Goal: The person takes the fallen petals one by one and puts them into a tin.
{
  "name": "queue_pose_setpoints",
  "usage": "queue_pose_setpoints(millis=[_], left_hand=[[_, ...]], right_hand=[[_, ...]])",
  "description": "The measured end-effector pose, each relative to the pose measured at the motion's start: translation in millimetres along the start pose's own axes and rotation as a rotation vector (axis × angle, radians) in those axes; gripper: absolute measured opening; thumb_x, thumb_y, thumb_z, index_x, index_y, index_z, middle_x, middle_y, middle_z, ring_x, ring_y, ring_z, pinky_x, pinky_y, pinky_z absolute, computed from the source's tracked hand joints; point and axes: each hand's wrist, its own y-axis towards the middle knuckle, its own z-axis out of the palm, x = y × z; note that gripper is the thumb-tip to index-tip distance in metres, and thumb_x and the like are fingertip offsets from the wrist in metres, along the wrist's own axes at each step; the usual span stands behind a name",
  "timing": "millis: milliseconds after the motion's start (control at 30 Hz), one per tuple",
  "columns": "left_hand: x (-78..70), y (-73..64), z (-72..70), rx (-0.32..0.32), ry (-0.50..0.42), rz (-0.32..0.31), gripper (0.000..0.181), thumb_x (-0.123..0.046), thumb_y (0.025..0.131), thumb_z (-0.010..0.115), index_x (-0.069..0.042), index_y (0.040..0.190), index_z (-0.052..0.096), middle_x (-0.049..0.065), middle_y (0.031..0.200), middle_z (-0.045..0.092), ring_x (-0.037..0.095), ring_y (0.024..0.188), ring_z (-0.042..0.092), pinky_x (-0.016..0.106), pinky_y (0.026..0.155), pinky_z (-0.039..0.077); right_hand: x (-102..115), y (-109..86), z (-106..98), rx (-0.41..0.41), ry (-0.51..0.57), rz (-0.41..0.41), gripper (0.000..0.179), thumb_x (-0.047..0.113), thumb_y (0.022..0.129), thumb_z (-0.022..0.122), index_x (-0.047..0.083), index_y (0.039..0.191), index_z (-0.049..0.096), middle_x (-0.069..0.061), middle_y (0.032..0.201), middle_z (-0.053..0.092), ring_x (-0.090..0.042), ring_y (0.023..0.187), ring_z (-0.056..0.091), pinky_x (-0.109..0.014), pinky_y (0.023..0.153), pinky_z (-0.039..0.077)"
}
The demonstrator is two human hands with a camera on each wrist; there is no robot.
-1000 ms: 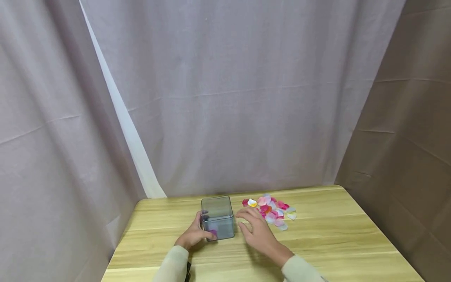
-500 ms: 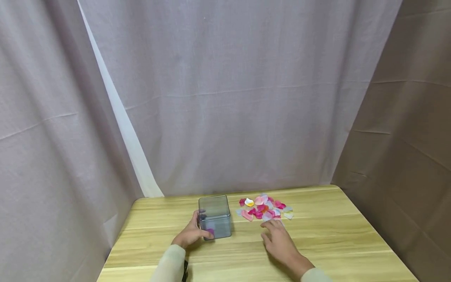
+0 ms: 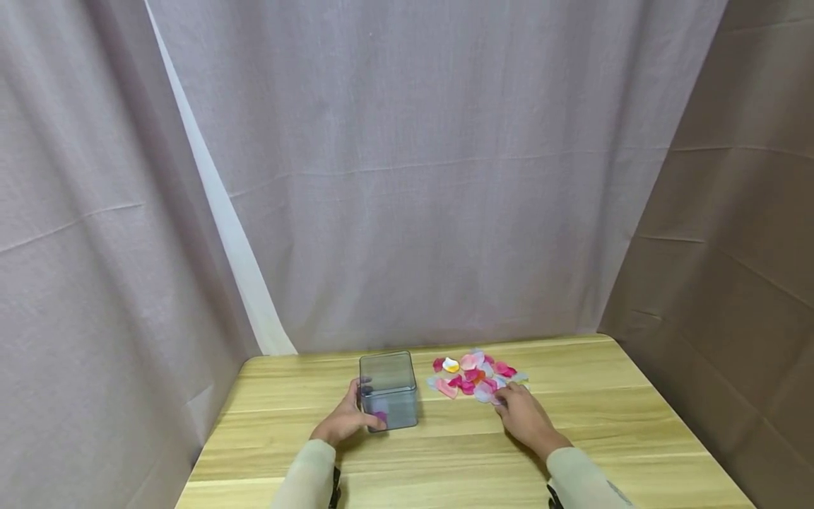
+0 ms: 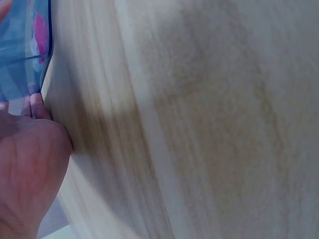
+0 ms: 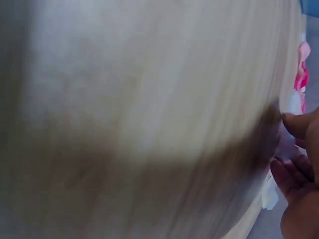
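Observation:
In the head view my left hand (image 3: 343, 423) grips the side of a clear grey plastic box (image 3: 402, 411), thumb at the near wall and fingers on the far left. A magenta petal shows through the box wall, and in the left wrist view a pink petal (image 4: 40, 31) appears behind the bluish plastic. To the right, my right hand (image 3: 526, 418) reaches the near edge of a pile of fabric petals (image 3: 468, 388). Its thumb and fingers pinch a pale petal (image 5: 285, 143) in the right wrist view, partly hidden by the fingers.
The pile mixes pink, magenta, white and pale lilac petals, with a white-yellow petal (image 3: 451, 365) at its left. All of this is on a wood-grain table (image 3: 610, 424). Grey curtains (image 3: 407, 212) hang behind and at the left, with a brownish one at the right.
My right hand has left the box's side, moved right to the pile's near edge and closed its fingers on a petal. The left hand still holds the box in place.

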Motion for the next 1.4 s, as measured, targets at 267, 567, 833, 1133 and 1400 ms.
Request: queue_pose_setpoints(millis=[267,567,833,1133,1400], left_hand=[[-2.8,-1.3,0.4,0.01,-0.001,-0.006,0.109,-0.004,0.07,0.089,-0.013,0.159,0.027,0.022,0.161,0.042,0.04,0.137,0.051,0.072,0.126,0.027],[-5.0,-2.1,-0.7,0.019,-0.004,-0.022,0.109,-0.003,0.07,0.088,-0.013,0.16,0.027,0.021,0.16,0.042,0.039,0.134,0.053,0.072,0.125,0.028],[-3.4,-1.1,-1.9,0.019,-0.014,-0.015,0.107,-0.003,0.071,0.088,-0.015,0.159,0.028,0.02,0.156,0.046,0.037,0.132,0.054,0.071,0.125,0.029],[0.6,-0.7,1.7,0.034,-0.042,-0.001,0.104,0.0,0.07,0.086,-0.015,0.156,0.029,0.021,0.155,0.046,0.032,0.128,0.056,0.062,0.124,0.036],[-1.8,0.3,1.5,0.017,-0.045,0.007,0.103,0.0,0.07,0.087,-0.014,0.155,0.03,0.019,0.152,0.048,0.032,0.128,0.055,0.065,0.125,0.032]], right_hand=[[0,1.5,4,-0.08,0.018,0.019,0.005,0.013,0.094,0.078,0.01,0.09,0.075,-0.001,0.091,0.069,-0.021,0.089,0.065,-0.046,0.081,0.059],[-4,2.9,5,-0.083,0.148,0.15,0.005,0.016,0.094,0.077,0.013,0.092,0.073,-0.004,0.09,0.073,-0.02,0.083,0.064,-0.042,0.075,0.056],[-5,5.0,1,-0.089,0.217,0.2,0.001,0.009,0.094,0.07,0.009,0.094,0.071,-0.009,0.092,0.073,-0.021,0.082,0.063,-0.041,0.073,0.054],[17,6.5,-2,-0.223,0.271,0.143,0.007,0.004,0.094,0.072,0.007,0.101,0.073,-0.012,0.1,0.074,-0.026,0.096,0.067,-0.038,0.081,0.057],[83,17.8,-10,-0.376,0.343,-0.079,0.014,-0.001,0.088,0.078,0.01,0.095,0.074,-0.002,0.095,0.075,-0.02,0.094,0.068,-0.04,0.084,0.058]])
